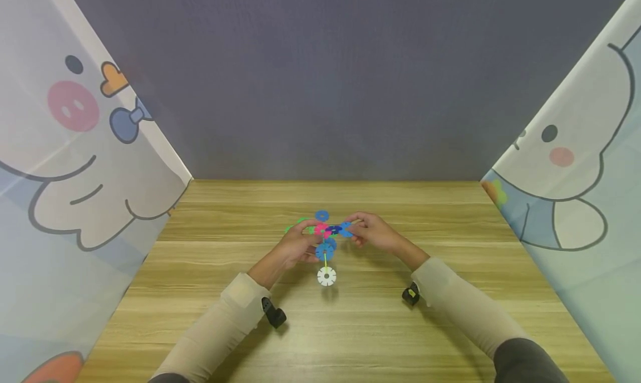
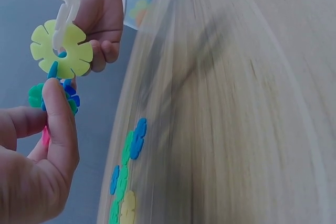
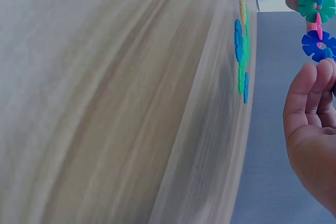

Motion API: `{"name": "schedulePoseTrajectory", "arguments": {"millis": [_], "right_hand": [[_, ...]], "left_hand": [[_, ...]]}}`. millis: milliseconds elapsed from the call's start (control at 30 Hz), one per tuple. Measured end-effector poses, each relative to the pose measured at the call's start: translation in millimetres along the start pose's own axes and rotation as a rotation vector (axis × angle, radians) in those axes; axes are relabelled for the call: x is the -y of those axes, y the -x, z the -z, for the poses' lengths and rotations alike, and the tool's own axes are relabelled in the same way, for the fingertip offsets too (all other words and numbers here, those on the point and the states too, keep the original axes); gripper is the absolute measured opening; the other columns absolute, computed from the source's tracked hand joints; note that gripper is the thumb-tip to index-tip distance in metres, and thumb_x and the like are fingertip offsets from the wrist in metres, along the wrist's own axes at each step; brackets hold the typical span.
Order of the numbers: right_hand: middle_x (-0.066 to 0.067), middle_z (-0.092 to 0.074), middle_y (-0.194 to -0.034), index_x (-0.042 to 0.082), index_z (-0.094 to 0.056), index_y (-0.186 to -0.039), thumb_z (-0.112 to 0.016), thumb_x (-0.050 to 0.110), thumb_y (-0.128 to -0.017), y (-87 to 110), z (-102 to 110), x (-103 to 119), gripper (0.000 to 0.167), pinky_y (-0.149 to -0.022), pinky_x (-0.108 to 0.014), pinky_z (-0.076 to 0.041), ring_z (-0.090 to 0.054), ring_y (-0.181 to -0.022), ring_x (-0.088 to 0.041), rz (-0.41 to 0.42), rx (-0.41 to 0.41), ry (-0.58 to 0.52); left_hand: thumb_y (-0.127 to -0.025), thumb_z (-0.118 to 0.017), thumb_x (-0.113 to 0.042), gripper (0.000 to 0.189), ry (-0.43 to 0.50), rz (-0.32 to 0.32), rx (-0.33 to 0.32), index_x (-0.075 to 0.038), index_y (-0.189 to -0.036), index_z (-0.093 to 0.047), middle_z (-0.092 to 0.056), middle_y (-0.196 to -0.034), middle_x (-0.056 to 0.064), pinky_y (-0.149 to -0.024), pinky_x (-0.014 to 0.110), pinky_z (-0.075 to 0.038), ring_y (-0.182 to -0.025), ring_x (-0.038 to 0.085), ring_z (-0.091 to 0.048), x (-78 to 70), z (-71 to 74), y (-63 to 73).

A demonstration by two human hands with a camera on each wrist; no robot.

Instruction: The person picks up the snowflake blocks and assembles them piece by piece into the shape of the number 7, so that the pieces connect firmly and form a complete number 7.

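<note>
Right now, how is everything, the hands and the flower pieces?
Multicoloured chain of notched plastic discs: linked, held off the wooden table
White round plastic disc: joined at the chain's near end
Pale yellow flower-shaped plastic disc: slotted into the white one
Person's left hand: gripping the chain
Person's right hand: pinching a bright blue round plastic disc
Green, blue and yellow plastic flower discs: lying on the table

Behind the far edge of the wood-grain table rises a grey wall; pale cartoon panels line the table's left and right edges.
</note>
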State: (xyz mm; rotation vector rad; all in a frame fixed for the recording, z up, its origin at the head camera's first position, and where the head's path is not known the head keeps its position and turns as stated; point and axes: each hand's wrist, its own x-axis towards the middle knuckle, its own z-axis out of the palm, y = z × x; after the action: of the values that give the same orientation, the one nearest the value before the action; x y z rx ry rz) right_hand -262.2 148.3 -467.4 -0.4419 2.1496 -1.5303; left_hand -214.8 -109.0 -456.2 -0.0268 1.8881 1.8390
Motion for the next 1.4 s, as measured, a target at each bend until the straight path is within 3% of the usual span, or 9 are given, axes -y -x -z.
{"name": "schedulePoseTrajectory", "arguments": {"millis": [233,367,533,633,767,1000,1167,1400], "right_hand": [[-0.024,-0.066,-0.094,-0.003,-0.053,-0.135,-0.052,0.009,-0.106,-4.1,-2,-3,0.031,-0.077,-0.034,-0.063,-0.067,-0.083,-0.027,-0.027,-0.030,-0.042],[-0.026,-0.067,-0.094,-0.004,-0.054,-0.132,-0.054,0.008,-0.105,-5.7,-4,-4,0.030,-0.075,-0.031,-0.063,-0.067,-0.080,-0.024,-0.032,-0.029,-0.056],[-0.022,-0.068,-0.092,-0.006,-0.053,-0.133,-0.056,0.005,-0.103,-5.1,-7,-2,0.031,-0.073,-0.028,-0.063,-0.066,-0.076,-0.018,-0.036,-0.026,-0.088],[-0.015,-0.067,-0.088,-0.007,-0.052,-0.133,-0.055,0.004,-0.103,-3.6,-7,0,0.032,-0.072,-0.027,-0.062,-0.065,-0.074,-0.015,-0.041,-0.027,-0.108],[-0.016,-0.067,-0.088,-0.006,-0.052,-0.133,-0.054,0.003,-0.103,-3.0,-9,2,0.032,-0.072,-0.026,-0.062,-0.065,-0.073,-0.015,-0.047,-0.036,-0.119],[-0.020,-0.068,-0.091,-0.005,-0.052,-0.133,-0.055,0.003,-0.103,-3.7,-11,2,0.031,-0.074,-0.030,-0.063,-0.066,-0.072,-0.015,-0.043,-0.037,-0.105],[-0.014,-0.067,-0.084,-0.006,-0.053,-0.132,-0.055,0.002,-0.102,-5.1,-14,2,0.031,-0.073,-0.030,-0.063,-0.065,-0.071,-0.015,-0.035,-0.048,-0.115],[-0.017,-0.067,-0.087,-0.005,-0.052,-0.134,-0.056,0.005,-0.103,-4.1,-16,4,0.032,-0.072,-0.028,-0.062,-0.064,-0.075,-0.019,-0.032,-0.031,-0.117]], "left_hand": [[-0.097,-0.065,-0.010,0.057,0.037,-0.006,-0.080,-0.016,-0.151,-0.046,-0.072,-0.079,0.005,-0.065,0.031,-0.064,-0.067,0.014,-0.071,2.8,-5.4,-4.0],[-0.096,-0.066,-0.008,0.056,0.038,0.002,-0.099,-0.016,-0.149,-0.050,-0.072,-0.077,0.005,-0.061,0.027,-0.063,-0.065,0.014,-0.071,5.1,-7.1,-5.6],[-0.096,-0.067,-0.008,0.055,0.025,0.006,-0.118,-0.017,-0.148,-0.052,-0.072,-0.082,0.008,-0.064,0.031,-0.064,-0.067,0.015,-0.070,3.7,-7.7,-4.7],[-0.097,-0.067,-0.009,0.054,0.014,0.008,-0.116,-0.018,-0.148,-0.052,-0.072,-0.088,0.010,-0.069,0.036,-0.065,-0.069,0.016,-0.070,1.7,-7.1,-3.6],[-0.097,-0.067,-0.009,0.054,0.015,0.016,-0.117,-0.018,-0.148,-0.052,-0.072,-0.091,0.010,-0.075,0.040,-0.066,-0.071,0.016,-0.070,0.8,-6.4,-3.0],[-0.099,-0.065,-0.010,0.052,0.018,0.019,-0.114,-0.019,-0.148,-0.052,-0.071,-0.106,0.016,-0.070,0.034,-0.065,-0.074,0.017,-0.068,2.0,-4.0,-1.0],[-0.099,-0.065,-0.012,0.053,0.006,0.008,-0.085,-0.019,-0.149,-0.050,-0.071,-0.102,0.015,-0.071,0.034,-0.065,-0.072,0.015,-0.069,3.0,-0.6,-1.4],[-0.099,-0.064,-0.014,0.053,-0.007,0.010,-0.066,-0.020,-0.150,-0.049,-0.071,-0.094,0.009,-0.068,0.030,-0.064,-0.070,0.014,-0.070,1.6,2.5,2.5]]}}
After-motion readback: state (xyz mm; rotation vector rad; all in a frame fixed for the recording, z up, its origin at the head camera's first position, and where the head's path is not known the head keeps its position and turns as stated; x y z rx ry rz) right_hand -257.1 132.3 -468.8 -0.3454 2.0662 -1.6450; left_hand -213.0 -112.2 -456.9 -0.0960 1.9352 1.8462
